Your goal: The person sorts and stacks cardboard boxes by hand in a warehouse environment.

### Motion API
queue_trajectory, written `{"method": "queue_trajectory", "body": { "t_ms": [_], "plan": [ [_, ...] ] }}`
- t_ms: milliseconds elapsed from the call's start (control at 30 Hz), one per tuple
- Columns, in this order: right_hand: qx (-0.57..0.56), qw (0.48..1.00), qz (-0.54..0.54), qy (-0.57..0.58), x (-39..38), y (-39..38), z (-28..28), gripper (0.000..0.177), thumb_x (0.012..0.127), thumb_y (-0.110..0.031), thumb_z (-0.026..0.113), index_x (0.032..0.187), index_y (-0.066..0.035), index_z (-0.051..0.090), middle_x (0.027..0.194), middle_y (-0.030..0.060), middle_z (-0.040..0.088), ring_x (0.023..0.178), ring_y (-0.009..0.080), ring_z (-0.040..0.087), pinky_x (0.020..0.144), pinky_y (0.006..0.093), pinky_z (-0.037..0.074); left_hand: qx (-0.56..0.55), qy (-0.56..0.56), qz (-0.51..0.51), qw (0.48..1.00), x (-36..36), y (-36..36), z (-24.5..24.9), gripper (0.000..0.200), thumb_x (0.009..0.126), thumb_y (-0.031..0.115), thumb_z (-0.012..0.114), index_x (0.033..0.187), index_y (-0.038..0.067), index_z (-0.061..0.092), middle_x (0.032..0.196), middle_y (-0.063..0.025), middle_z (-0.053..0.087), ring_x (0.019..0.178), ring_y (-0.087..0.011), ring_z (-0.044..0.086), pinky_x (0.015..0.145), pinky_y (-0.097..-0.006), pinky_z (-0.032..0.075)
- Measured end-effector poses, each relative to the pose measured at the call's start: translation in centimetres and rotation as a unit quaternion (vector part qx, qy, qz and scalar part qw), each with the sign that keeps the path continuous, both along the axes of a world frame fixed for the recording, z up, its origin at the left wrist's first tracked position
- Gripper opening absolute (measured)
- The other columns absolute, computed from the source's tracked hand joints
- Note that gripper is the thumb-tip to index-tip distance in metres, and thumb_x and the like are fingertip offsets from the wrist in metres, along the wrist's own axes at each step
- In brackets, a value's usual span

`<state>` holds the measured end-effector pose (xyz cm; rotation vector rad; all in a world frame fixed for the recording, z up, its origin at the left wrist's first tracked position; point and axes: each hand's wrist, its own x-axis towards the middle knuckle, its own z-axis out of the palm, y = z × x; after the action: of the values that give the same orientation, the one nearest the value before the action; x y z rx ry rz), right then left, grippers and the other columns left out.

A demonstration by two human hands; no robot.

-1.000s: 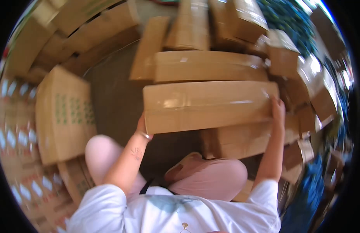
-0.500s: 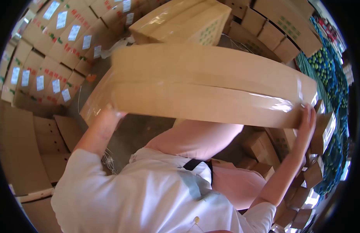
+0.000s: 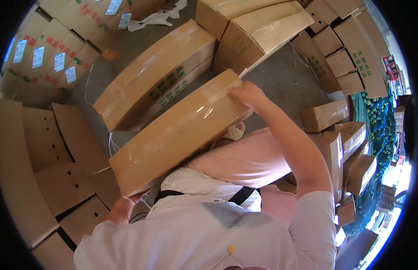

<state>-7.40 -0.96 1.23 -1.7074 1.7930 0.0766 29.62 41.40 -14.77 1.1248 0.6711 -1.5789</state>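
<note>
A long taped cardboard box (image 3: 177,130) slants across the view in front of my body. Its near left end rests against my left hand (image 3: 136,196), whose fingers are partly hidden beneath it. At the opposite, upper right end, my right hand (image 3: 247,95) grips the corner with its fingers bent over the edge. Just beyond, a second long cardboard box (image 3: 159,67) with green print lies on the floor, roughly parallel to the held one. Farther off stand taped cartons (image 3: 258,36), side by side. My leg (image 3: 240,157) is close below the held box.
Stacked cartons with red print and white labels (image 3: 47,49) line the upper left. Flattened or open cardboard pieces (image 3: 56,153) lie at left. Small boxes (image 3: 335,148) and netted green produce (image 3: 378,117) stand at right. Loose white strapping (image 3: 113,143) trails on the floor.
The held box has swung from lying nearly crosswise to a slant, its left end nearer my body and its right end farther away. More of the box on the floor now shows.
</note>
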Motion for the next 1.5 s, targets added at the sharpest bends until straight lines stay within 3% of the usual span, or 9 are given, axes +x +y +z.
{"method": "queue_trajectory", "body": {
  "t_ms": [233,400,467,633,800,900,1167,1333,1500],
  "plan": [
    [-0.130,0.987,0.091,-0.006,4.8,-3.2,-5.2,0.075,0.078,-0.057,0.053,0.126,0.001,0.045,0.125,0.0209,0.049,0.117,0.0336,0.047,0.097,0.0383,0.039,0.027,-0.045,0.059,0.997,1.6,-3.7,-8.4,0.065,0.084,0.052,0.044,0.137,0.018,0.030,0.144,-0.0067,0.030,0.136,-0.0328,0.016,0.108,-0.0565,0.008],
    [-0.113,0.979,0.154,-0.072,1.9,-1.3,-1.1,0.060,0.084,-0.043,0.057,0.127,-0.002,0.047,0.121,0.0184,0.053,0.110,0.0301,0.052,0.095,0.0365,0.040,0.115,-0.127,0.021,0.985,-0.2,-13.3,-7.1,0.064,0.080,0.059,0.047,0.131,0.021,0.040,0.135,-0.0036,0.040,0.129,-0.0297,0.030,0.103,-0.0582,0.020],
    [0.046,0.972,0.048,-0.225,-1.4,0.3,2.1,0.054,0.085,-0.041,0.059,0.124,-0.004,0.050,0.111,0.0146,0.058,0.106,0.0225,0.055,0.090,0.0307,0.042,0.081,-0.123,-0.002,0.989,0.1,-13.2,-7.5,0.059,0.080,0.057,0.047,0.126,0.020,0.047,0.133,-0.0058,0.043,0.125,-0.0312,0.034,0.105,-0.0529,0.023],
    [-0.059,0.958,-0.072,-0.272,-11.2,3.5,4.9,0.040,0.089,-0.028,0.057,0.122,-0.005,0.053,0.108,0.0070,0.060,0.104,0.0139,0.054,0.091,0.0265,0.040,-0.032,-0.102,-0.060,0.992,0.8,-12.9,-10.9,0.058,0.079,0.056,0.049,0.127,0.023,0.045,0.131,-0.0001,0.045,0.123,-0.0271,0.036,0.100,-0.0566,0.027],
    [-0.168,0.950,-0.179,-0.196,-21.2,8.2,5.6,0.038,0.090,-0.024,0.056,0.122,-0.005,0.052,0.107,0.0066,0.061,0.102,0.0126,0.054,0.090,0.0253,0.040,0.058,-0.156,-0.062,0.984,-1.4,-16.0,-8.4,0.059,0.079,0.057,0.048,0.126,0.022,0.045,0.129,-0.0035,0.047,0.120,-0.0300,0.039,0.096,-0.0561,0.031],
    [-0.210,0.930,-0.249,-0.168,-28.1,12.5,4.5,0.040,0.089,-0.027,0.058,0.122,-0.005,0.053,0.105,0.0076,0.062,0.099,0.0137,0.057,0.088,0.0265,0.043,0.042,-0.182,-0.209,0.960,0.3,-12.7,-11.5,0.061,0.081,0.060,0.043,0.126,0.019,0.045,0.124,-0.0053,0.049,0.114,-0.0308,0.042,0.090,-0.0532,0.036],
    [-0.073,0.819,-0.514,0.245,-46.3,39.7,-0.4,0.064,0.079,-0.048,0.060,0.124,-0.003,0.047,0.117,0.0199,0.052,0.108,0.0315,0.051,0.092,0.0372,0.040,0.129,-0.278,-0.696,0.649,4.2,-17.7,-6.2,0.045,0.087,0.041,0.042,0.121,0.013,0.052,0.099,-0.0026,0.053,0.092,-0.0208,0.047,0.077,-0.0400,0.040],
    [-0.021,0.645,-0.721,0.251,-46.1,54.4,-6.7,0.084,0.074,-0.057,0.059,0.130,0.001,0.037,0.131,0.0240,0.037,0.120,0.0357,0.039,0.100,0.0390,0.032,-0.040,-0.448,-0.745,0.493,-6.5,-34.2,0.2,0.037,0.090,0.030,0.042,0.117,0.008,0.056,0.083,-0.0009,0.055,0.078,-0.0146,0.050,0.069,-0.0317,0.042],
    [-0.105,0.478,-0.852,0.188,-45.5,58.9,-10.4,0.105,0.066,-0.063,0.063,0.138,0.002,0.023,0.143,0.0254,0.018,0.130,0.0382,0.027,0.106,0.0394,0.027,-0.410,-0.568,-0.631,0.333,-33.3,-46.3,13.5,0.035,0.095,0.019,0.038,0.123,0.005,0.054,0.066,-0.0004,0.054,0.063,-0.0062,0.048,0.061,-0.0216,0.043]
  ]
}}
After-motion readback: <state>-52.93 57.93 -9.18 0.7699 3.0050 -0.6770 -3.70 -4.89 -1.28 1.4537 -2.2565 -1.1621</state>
